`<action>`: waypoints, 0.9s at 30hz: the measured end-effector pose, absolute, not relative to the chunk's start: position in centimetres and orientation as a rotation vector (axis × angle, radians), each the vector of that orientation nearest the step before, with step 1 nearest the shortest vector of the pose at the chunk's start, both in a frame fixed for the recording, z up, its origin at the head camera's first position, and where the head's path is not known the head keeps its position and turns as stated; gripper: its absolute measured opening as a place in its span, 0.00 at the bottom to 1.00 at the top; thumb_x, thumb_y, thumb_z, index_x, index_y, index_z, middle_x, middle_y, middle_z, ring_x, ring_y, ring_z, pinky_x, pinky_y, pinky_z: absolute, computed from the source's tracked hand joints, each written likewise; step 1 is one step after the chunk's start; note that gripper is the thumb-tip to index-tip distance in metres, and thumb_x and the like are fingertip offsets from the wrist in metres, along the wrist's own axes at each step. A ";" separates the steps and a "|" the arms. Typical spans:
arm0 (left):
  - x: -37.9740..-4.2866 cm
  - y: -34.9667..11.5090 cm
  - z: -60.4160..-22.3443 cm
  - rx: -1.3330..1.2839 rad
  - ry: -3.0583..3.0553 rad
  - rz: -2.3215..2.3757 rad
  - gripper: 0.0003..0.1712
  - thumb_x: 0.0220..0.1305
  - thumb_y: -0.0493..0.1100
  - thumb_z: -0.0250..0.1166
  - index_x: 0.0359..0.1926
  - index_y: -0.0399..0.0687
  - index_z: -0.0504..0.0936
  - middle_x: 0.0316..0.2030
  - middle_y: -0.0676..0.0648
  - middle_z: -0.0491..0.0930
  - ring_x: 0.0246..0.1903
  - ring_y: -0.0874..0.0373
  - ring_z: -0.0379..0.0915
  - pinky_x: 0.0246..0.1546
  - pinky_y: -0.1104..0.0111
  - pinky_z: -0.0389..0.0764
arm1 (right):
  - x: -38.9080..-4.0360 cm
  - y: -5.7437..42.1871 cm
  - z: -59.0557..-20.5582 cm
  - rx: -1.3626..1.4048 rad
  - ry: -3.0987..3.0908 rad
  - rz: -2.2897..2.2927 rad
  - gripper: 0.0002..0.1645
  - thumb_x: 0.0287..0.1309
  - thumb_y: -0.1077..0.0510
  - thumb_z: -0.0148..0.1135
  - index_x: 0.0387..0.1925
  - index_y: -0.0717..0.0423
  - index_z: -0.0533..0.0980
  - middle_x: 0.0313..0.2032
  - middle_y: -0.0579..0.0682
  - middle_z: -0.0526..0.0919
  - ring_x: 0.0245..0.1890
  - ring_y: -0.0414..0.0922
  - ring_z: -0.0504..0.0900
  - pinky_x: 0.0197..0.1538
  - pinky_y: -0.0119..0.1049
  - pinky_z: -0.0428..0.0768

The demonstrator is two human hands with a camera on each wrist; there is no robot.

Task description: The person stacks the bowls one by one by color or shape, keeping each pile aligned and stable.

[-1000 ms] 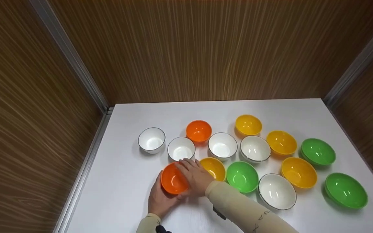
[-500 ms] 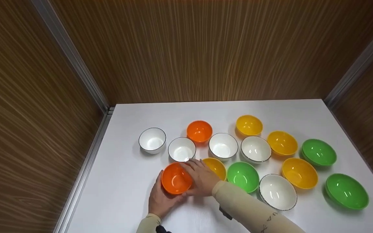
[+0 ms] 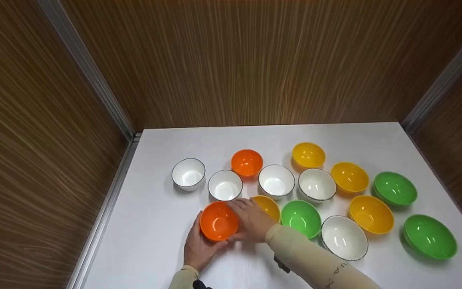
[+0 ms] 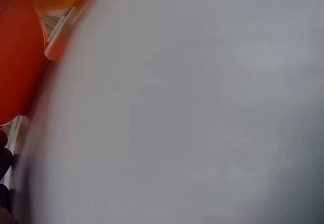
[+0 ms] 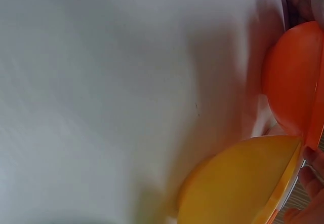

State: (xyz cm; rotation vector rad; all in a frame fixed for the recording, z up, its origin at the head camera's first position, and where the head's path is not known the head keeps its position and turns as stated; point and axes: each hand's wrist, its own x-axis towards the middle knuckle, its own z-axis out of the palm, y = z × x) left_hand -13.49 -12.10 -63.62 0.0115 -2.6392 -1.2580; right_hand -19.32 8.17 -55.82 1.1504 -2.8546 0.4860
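An orange bowl (image 3: 219,220) stands upright near the front of the white table in the head view. My left hand (image 3: 199,247) holds its left side, thumb along the near side. From the right, my right hand (image 3: 253,220) curls round the same bowl, fingers at the far right rim and thumb at the near right. Partly behind the right hand is a yellow bowl (image 3: 267,207). The right wrist view shows the orange bowl's outer wall (image 5: 293,77) close to the yellow one. Just beyond the held bowl sits a white bowl (image 3: 225,185) with a dark rim.
Another orange bowl (image 3: 247,163) and a white bowl (image 3: 188,174) stand farther back. Rightward are a light green bowl (image 3: 300,219), a large white bowl (image 3: 344,238), several yellow bowls and darker green bowls (image 3: 430,237). Wood-grain panels (image 3: 255,64) enclose the table.
The orange bowl has shifted slightly right between my hands. My right hand has moved right, and its fingers no longer lie over the bowl's opening. The other bowls stay put.
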 end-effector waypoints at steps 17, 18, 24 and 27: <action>-13.5 -12.2 -63.5 0.028 -2.636 -1.288 0.68 0.29 0.71 0.71 0.69 0.51 0.50 0.63 0.47 0.61 0.60 0.55 0.59 0.60 0.56 0.61 | -22.9 9.9 -51.6 0.957 -2.939 0.523 0.43 0.53 0.35 0.57 0.65 0.49 0.60 0.61 0.52 0.66 0.62 0.51 0.61 0.64 0.51 0.56; -13.5 -12.2 -63.5 0.033 -2.639 -1.283 0.68 0.29 0.71 0.71 0.69 0.52 0.50 0.63 0.48 0.61 0.60 0.55 0.59 0.60 0.55 0.61 | -23.5 10.2 -51.1 0.912 -2.952 0.533 0.42 0.53 0.36 0.58 0.65 0.48 0.60 0.61 0.52 0.66 0.61 0.51 0.62 0.64 0.50 0.57; -13.5 -12.1 -63.7 0.041 -2.639 -1.270 0.68 0.28 0.70 0.72 0.69 0.54 0.50 0.62 0.49 0.63 0.59 0.55 0.61 0.59 0.55 0.63 | -26.8 11.8 -49.1 0.648 -2.989 0.509 0.37 0.52 0.40 0.62 0.61 0.50 0.66 0.59 0.53 0.67 0.59 0.51 0.64 0.63 0.47 0.61; -13.4 -12.1 -63.8 0.049 -2.636 -1.288 0.68 0.28 0.70 0.72 0.69 0.53 0.50 0.63 0.49 0.62 0.59 0.55 0.61 0.59 0.55 0.62 | -28.0 12.3 -49.0 0.572 -3.015 0.503 0.35 0.51 0.42 0.63 0.59 0.51 0.68 0.59 0.55 0.67 0.59 0.53 0.63 0.63 0.49 0.60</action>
